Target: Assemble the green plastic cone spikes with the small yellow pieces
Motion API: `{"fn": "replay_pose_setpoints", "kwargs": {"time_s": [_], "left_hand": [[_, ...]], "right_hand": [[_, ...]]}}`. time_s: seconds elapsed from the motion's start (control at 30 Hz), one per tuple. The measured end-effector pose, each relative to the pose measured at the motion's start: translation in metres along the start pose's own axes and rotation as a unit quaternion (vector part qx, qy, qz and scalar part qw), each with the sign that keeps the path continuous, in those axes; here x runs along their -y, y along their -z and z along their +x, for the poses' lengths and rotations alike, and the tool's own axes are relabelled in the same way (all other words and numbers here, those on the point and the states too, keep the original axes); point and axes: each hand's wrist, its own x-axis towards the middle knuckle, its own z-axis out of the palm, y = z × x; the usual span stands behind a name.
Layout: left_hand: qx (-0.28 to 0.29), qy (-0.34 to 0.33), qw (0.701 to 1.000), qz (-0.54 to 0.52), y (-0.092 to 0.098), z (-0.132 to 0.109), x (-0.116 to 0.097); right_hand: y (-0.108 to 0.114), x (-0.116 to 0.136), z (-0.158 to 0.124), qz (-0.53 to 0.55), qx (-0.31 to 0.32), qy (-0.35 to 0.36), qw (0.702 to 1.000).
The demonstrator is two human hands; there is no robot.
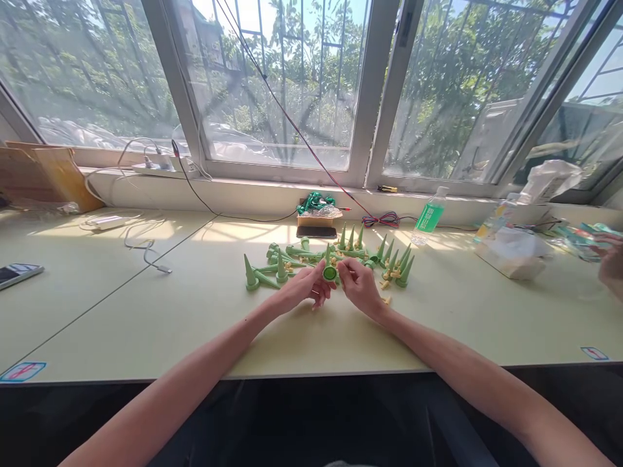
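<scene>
Both my hands meet over the middle of the pale table [146, 305]. My left hand [304, 288] and my right hand [357, 284] are closed together on one green cone-shaped spike [329, 271], whose round open end faces me. Just behind them lies a scatter of several more green spikes [272, 266], some standing on their wide ends, some lying flat, with a standing group of green spikes [396, 263] to the right. Small yellowish parts [389, 279] lie among that group.
A small box with green items and a dark phone [316, 231] sit behind the spikes. A green-labelled bottle [428, 217] lies to the right. Another person's hand [610, 263] shows at the right edge. A phone [17, 274] and cables [146, 246] lie at left.
</scene>
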Motion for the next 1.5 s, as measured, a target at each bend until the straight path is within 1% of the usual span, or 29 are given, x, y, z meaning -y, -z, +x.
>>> {"fn": "replay_pose_setpoints", "kwargs": {"time_s": [0.13,0.33,0.5,0.67,0.8,0.9,1.13,1.37,1.5], "left_hand": [[0.0,-0.018,1.0,0.015,0.003,0.001,0.004],[0.004,-0.062,0.997,0.043,0.005,-0.001,0.007],[-0.022,-0.086,0.987,0.131,0.004,-0.003,0.007],[-0.064,-0.12,0.963,0.232,0.005,-0.003,0.01],[-0.099,-0.194,0.924,0.315,0.005,-0.001,0.013],[-0.111,-0.224,0.903,0.348,0.005,0.0,0.013],[-0.115,-0.239,0.886,0.381,0.003,0.0,0.011],[-0.124,-0.236,0.887,0.377,0.006,0.003,0.014],[-0.13,-0.229,0.89,0.373,0.006,0.003,0.013]], "right_hand": [[0.0,-0.001,0.0,0.006,0.02,0.002,1.0],[0.001,-0.002,0.001,-0.003,0.025,0.014,1.0],[0.002,-0.002,0.003,-0.058,0.014,0.027,0.998],[0.001,-0.002,0.004,-0.089,0.01,0.034,0.995],[0.001,-0.002,0.003,-0.09,0.014,0.026,0.996],[0.001,-0.002,0.004,-0.094,0.015,0.018,0.995],[0.002,0.0,0.004,-0.075,0.027,-0.02,0.997],[0.0,0.002,0.005,-0.011,0.026,-0.053,0.998],[-0.001,-0.002,0.005,-0.047,0.025,-0.048,0.997]]}}
